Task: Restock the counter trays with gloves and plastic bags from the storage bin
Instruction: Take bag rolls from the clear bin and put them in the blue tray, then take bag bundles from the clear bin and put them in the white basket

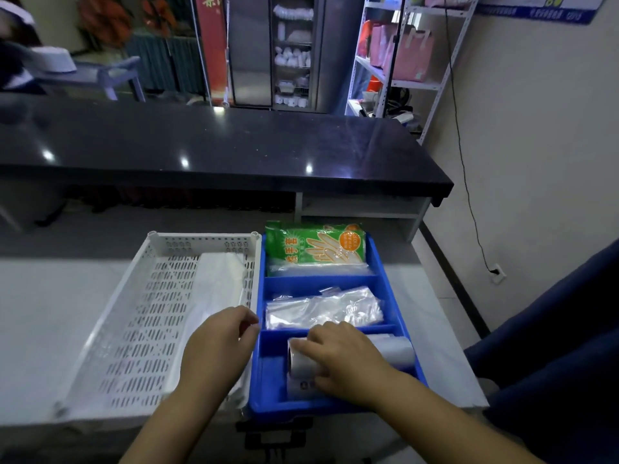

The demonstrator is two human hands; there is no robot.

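In the head view, a blue tray (pixel 382 259) with 3 sections sits on the counter (pixel 50 313). The right hand (pixel 345 356) grips a roll of plastic bags (pixel 398 351) in its nearest section. A green glove pack (pixel 315 244) fills the farthest section. The left hand (pixel 217 346), loosely curled and holding nothing, hovers over the white basket (pixel 144 313) touching the tray's left side.

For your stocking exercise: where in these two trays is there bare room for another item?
Free: white basket floor left of its plastic sheets; blue tray near compartment left of the roll. Crowded: glove pack and clear bags compartments.
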